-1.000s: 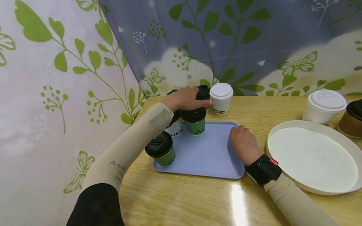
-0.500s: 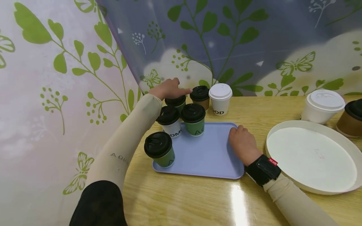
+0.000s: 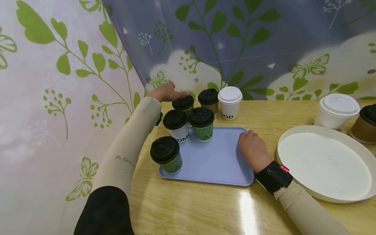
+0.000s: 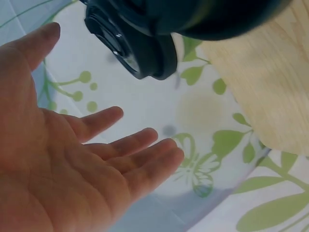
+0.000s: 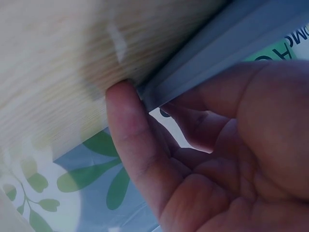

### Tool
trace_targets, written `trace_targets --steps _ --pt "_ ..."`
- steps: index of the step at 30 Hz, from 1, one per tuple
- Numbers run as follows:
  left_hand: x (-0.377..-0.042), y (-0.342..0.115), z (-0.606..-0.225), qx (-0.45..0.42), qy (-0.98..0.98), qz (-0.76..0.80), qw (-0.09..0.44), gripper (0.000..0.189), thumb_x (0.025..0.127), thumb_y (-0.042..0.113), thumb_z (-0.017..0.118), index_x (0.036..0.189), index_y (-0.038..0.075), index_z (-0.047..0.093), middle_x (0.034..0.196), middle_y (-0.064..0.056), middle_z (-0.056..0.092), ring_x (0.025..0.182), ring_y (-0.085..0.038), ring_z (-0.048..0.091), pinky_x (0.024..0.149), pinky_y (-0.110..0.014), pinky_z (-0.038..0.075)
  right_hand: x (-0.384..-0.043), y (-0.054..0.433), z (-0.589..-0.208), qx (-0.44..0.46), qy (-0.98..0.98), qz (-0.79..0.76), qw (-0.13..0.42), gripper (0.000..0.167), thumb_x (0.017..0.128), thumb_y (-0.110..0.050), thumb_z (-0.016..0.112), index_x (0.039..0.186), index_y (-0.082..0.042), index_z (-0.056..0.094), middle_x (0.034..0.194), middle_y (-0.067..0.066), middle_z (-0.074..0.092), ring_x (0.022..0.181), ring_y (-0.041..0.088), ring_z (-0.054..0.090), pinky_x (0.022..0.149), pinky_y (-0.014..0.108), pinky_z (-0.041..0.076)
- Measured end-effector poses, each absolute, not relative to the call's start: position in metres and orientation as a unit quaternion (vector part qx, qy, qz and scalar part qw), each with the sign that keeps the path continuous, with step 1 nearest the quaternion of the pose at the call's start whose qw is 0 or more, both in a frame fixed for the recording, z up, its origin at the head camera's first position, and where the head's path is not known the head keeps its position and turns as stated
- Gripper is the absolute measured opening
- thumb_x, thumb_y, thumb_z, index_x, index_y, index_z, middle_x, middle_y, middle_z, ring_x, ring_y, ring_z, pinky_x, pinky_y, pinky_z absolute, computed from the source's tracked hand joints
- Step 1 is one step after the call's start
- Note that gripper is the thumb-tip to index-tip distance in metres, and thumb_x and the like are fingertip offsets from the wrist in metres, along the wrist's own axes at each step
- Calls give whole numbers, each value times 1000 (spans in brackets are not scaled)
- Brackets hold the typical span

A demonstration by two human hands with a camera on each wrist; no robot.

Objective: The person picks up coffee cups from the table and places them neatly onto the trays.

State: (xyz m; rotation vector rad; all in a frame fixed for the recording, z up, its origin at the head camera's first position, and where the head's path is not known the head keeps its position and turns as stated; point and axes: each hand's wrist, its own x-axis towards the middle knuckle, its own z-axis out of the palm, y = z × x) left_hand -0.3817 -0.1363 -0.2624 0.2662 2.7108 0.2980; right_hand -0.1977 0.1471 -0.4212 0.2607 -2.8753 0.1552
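My left hand [image 3: 165,92] is at the back left, fingers spread, right beside the black lid of a green paper cup [image 3: 184,103] behind the tray. In the left wrist view its palm [image 4: 72,169] holds nothing; dark lids [image 4: 140,43] show above the fingers. My right hand [image 3: 254,150] grips the right rim of the lilac tray [image 3: 218,160]; the right wrist view has the tray edge [image 5: 217,53] pinched between finger and thumb. On the tray's left half stand two green cups, one in front [image 3: 166,155] and one behind [image 3: 202,125], plus a white cup [image 3: 178,129], all black-lidded.
Behind the tray are a brown cup [image 3: 209,101] with a black lid and a white cup [image 3: 230,101]. To the right lies a round white tray [image 3: 326,166], with a white tub [image 3: 336,111] and another brown cup [image 3: 364,125] behind it. Printed walls border the wooden table [image 3: 188,209].
My left hand has moved left, away from above the brown and green cups, to beside the rear green cup. My right hand keeps its grip on the tray rim; the cups stay put.
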Motion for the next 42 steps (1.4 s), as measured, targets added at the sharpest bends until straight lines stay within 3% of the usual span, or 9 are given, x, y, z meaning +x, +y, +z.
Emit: trace_targets --steps 6,16,29,42 --pt "-383 -140 -267 89 967 98 217 105 96 75 46 167 10 4 172 -13 13 155 -34 23 120 -52 28 -197 146 -422 90 -985 56 133 14 97 11 49 85 15 54 80 29 53 73 42 63 56 52 56" --pt "-385 -142 -275 87 955 141 245 102 97 74 48 168 16 3 173 -10 8 154 -36 26 115 -54 35 -196 146 -422 96 -981 51 163 15 96 11 50 81 14 53 76 27 53 68 40 62 52 51 55" --pt "-387 -134 -279 117 951 152 242 91 97 67 57 167 24 17 171 -9 17 149 -36 35 110 -59 41 -196 147 -419 89 -988 54 114 13 98 11 49 87 16 55 80 28 53 72 41 63 56 51 56" --pt "-386 -126 -281 126 953 131 243 84 98 62 58 165 26 23 170 -10 22 143 -36 42 101 -54 49 -196 147 -419 91 -986 51 129 13 98 11 50 87 16 55 79 28 53 71 40 62 55 51 56"
